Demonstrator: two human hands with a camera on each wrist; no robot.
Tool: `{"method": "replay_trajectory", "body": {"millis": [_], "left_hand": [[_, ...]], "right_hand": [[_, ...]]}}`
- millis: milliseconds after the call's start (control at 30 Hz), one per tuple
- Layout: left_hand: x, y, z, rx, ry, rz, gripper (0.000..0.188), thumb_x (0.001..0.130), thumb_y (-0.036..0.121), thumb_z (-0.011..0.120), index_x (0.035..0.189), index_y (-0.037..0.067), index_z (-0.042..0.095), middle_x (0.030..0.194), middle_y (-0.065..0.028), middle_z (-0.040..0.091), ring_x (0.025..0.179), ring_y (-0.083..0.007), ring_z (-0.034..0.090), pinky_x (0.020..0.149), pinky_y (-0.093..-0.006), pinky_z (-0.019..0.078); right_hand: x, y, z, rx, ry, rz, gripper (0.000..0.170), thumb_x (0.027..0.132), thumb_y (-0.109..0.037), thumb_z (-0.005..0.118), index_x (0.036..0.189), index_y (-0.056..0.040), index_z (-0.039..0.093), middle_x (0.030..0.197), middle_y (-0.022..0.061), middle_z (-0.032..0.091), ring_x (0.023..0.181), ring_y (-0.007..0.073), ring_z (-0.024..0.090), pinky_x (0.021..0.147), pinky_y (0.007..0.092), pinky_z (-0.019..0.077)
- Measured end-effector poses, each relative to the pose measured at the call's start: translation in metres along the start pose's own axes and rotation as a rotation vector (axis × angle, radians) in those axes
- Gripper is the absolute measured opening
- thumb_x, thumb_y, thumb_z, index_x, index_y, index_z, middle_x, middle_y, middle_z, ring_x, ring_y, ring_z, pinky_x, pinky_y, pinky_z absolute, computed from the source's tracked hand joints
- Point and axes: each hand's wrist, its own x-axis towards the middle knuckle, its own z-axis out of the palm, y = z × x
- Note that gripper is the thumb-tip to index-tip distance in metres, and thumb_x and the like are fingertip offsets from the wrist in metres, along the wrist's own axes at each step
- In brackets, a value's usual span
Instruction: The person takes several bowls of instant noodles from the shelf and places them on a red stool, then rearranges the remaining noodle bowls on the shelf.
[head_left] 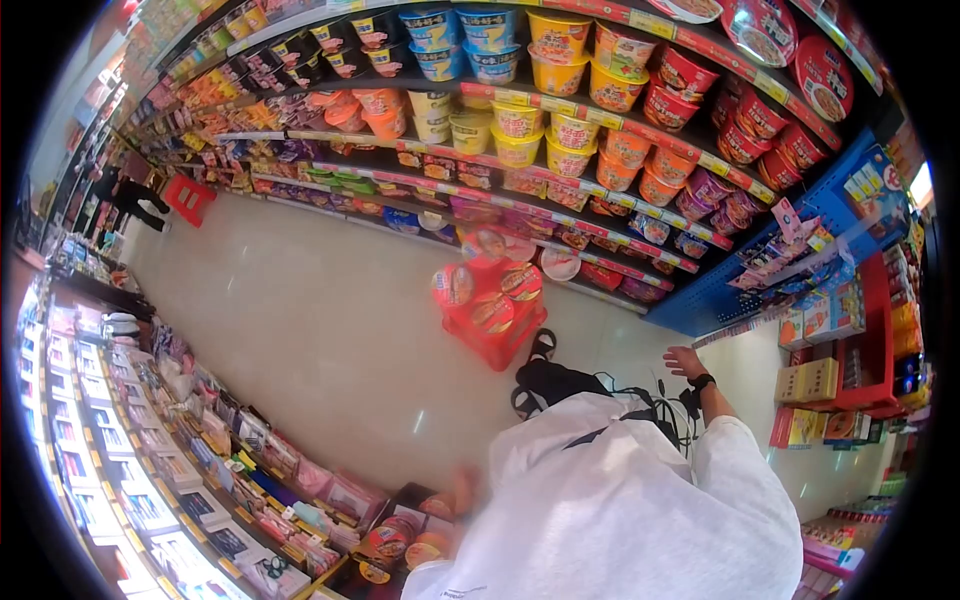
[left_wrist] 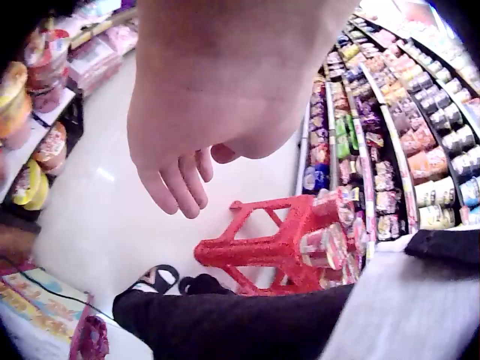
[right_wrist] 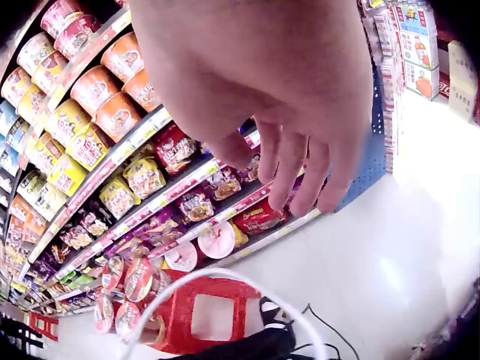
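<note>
A red plastic stool [head_left: 497,345] stands on the floor in front of the person's feet, with several instant noodle cups [head_left: 492,312] on its seat. At the lower edge of the head view, the left hand [head_left: 464,491] is blurred beside a group of noodle cups [head_left: 388,541]. Its fingers hang loosely with nothing in them in the left wrist view, where the stool [left_wrist: 259,247] shows beyond. Out to the person's right is the right hand [head_left: 685,362], held in the air. Relaxed, empty fingers [right_wrist: 289,169] show in the right wrist view, overlapping the shelves.
Long shelves [head_left: 560,105] of noodle cups and packets run along the far side. A blue pegboard end panel [head_left: 700,300] stands at right, near a red rack [head_left: 880,340] with boxes. Low display shelves [head_left: 150,470] line the left. A cable [head_left: 680,415] hangs by the person's legs.
</note>
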Motion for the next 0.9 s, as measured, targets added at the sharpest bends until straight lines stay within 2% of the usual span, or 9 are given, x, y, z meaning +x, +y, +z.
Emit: {"method": "replay_trajectory", "body": {"millis": [67, 233, 367, 567, 767, 900], "left_hand": [[-0.003, -0.01, -0.015, 0.018, 0.024, -0.012, 0.05, 0.098, 0.035, 0.037, 0.135, 0.0, 0.037, 0.127, -0.0197, 0.052, 0.113, -0.0271, 0.053, 0.096, -0.0386, 0.0424], [-0.026, -0.018, -0.064, 0.325, 0.032, 0.042, 0.051, 0.098, 0.035, 0.038, 0.135, 0.001, 0.036, 0.128, -0.0193, 0.05, 0.115, -0.0269, 0.052, 0.097, -0.0383, 0.0409], [-0.035, -0.014, -0.086, 0.441, 0.05, 0.048, 0.052, 0.097, 0.036, 0.039, 0.136, 0.001, 0.035, 0.129, -0.0189, 0.049, 0.116, -0.0268, 0.05, 0.098, -0.0381, 0.0397], [-0.042, -0.002, -0.096, 0.517, 0.042, 0.062, 0.053, 0.097, 0.036, 0.04, 0.137, 0.002, 0.034, 0.13, -0.0184, 0.047, 0.117, -0.0266, 0.048, 0.099, -0.0378, 0.0379], [-0.037, 0.008, -0.09, 0.567, 0.029, 0.09, 0.054, 0.096, 0.037, 0.041, 0.137, 0.003, 0.033, 0.132, -0.0179, 0.046, 0.119, -0.0264, 0.046, 0.1, -0.0375, 0.0361], [-0.034, 0.02, -0.076, 0.601, 0.009, 0.115, 0.055, 0.095, 0.038, 0.042, 0.138, 0.004, 0.032, 0.133, -0.0175, 0.044, 0.12, -0.0262, 0.044, 0.101, -0.0373, 0.0349]], "right_hand": [[0.004, -0.019, 0.007, 0.009, -0.019, -0.026, 0.046, 0.09, -0.038, 0.053, 0.123, -0.0071, 0.051, 0.115, 0.0094, 0.063, 0.103, 0.0239, 0.059, 0.085, 0.0404, 0.046], [0.001, -0.03, 0.013, 0.027, -0.021, -0.171, 0.049, 0.089, -0.042, 0.054, 0.123, -0.0066, 0.051, 0.116, 0.0097, 0.062, 0.102, 0.0234, 0.06, 0.086, 0.0391, 0.0462], [-0.008, -0.024, 0.014, 0.034, -0.033, -0.136, 0.047, 0.09, -0.041, 0.053, 0.123, -0.0073, 0.052, 0.117, 0.0097, 0.062, 0.104, 0.024, 0.059, 0.086, 0.0396, 0.046], [-0.002, 0.0, -0.005, 0.13, 0.012, -0.041, 0.045, 0.089, -0.039, 0.055, 0.123, -0.0084, 0.052, 0.117, 0.0086, 0.062, 0.102, 0.0236, 0.058, 0.084, 0.0403, 0.0458], [0.017, 0.01, -0.007, 0.145, 0.025, -0.03, 0.044, 0.089, -0.037, 0.055, 0.123, -0.0092, 0.052, 0.116, 0.0078, 0.062, 0.101, 0.0238, 0.059, 0.084, 0.0414, 0.0454], [0.03, -0.001, 0.003, 0.186, -0.025, -0.09, 0.044, 0.089, -0.038, 0.053, 0.125, -0.0108, 0.051, 0.118, 0.0076, 0.061, 0.102, 0.0235, 0.059, 0.084, 0.0405, 0.0456]]}}
